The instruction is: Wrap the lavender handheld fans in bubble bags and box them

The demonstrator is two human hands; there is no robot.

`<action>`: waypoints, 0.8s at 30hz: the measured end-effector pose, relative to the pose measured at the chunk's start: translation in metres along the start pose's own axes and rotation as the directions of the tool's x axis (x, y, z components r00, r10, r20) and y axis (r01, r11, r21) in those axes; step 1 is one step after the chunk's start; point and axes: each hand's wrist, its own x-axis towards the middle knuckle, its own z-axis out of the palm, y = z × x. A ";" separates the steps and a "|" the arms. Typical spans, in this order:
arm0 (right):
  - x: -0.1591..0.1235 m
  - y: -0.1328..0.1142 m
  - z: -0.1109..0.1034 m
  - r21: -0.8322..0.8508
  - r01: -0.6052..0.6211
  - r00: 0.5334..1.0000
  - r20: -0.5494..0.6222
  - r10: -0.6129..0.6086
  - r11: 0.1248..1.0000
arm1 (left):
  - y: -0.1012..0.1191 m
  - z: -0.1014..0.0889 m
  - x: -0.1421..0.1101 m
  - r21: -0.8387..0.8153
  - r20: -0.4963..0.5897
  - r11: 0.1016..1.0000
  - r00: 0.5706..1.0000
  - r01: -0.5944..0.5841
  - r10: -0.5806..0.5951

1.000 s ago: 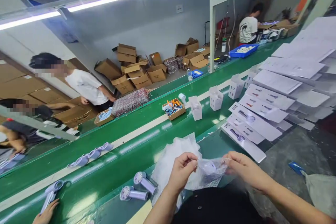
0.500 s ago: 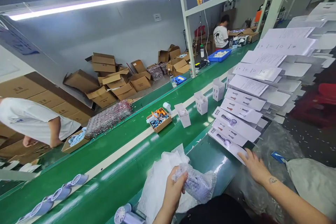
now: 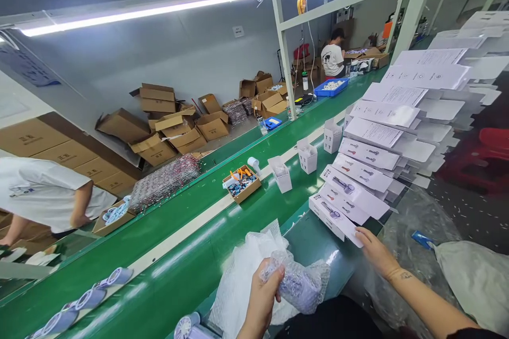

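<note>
My left hand (image 3: pixel 264 291) is closed around a bubble-wrapped handheld fan (image 3: pixel 300 286); its lavender body shows through the cloudy wrap. On the right, my right hand (image 3: pixel 376 251) pinches the near end of a white carton (image 3: pixel 332 214) printed with a fan picture. That carton is partly opened out, with its side panel showing, at the front of a fanned row of flat cartons (image 3: pixel 369 156). Beneath my left hand lies a pile of white bubble-wrap sheets (image 3: pixel 242 270). An unwrapped lavender fan (image 3: pixel 191 327) rests at the bottom edge.
Several lavender fans (image 3: pixel 90 299) lie on the green conveyor (image 3: pixel 167 270). Three upright white boxes (image 3: pixel 281 175) and a small parts carton (image 3: pixel 243 184) stand farther along it. A co-worker (image 3: pixel 47 190) is across the line at left; another person (image 3: pixel 333 58) sits far back.
My right hand has drawn the front carton slightly left, and its side panel now shows as it opens out. My left hand keeps the wrapped fan. The co-worker at left leans lower.
</note>
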 end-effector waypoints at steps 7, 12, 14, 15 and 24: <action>-0.011 -0.008 0.018 0.200 -0.228 0.956 -0.140 0.258 0.953 | 0.002 0.000 -0.008 0.001 -0.007 1.000 1.000 0.005 -0.005; -0.018 -0.009 0.026 0.377 -0.376 0.889 -0.111 0.445 0.846 | 0.002 -0.001 -0.011 -0.011 0.002 1.000 1.000 0.001 -0.001; -0.019 -0.011 0.025 0.432 -0.392 0.877 -0.090 0.471 0.812 | 0.002 -0.002 -0.012 -0.011 0.005 1.000 1.000 0.000 0.000; -0.019 -0.013 0.025 0.451 -0.396 0.874 -0.084 0.479 0.800 | 0.002 -0.003 -0.012 -0.011 0.006 1.000 1.000 -0.001 0.001; -0.014 -0.034 0.011 0.528 -0.379 0.877 -0.058 0.478 0.760 | 0.002 -0.004 -0.014 -0.030 -0.012 0.999 1.000 -0.015 0.015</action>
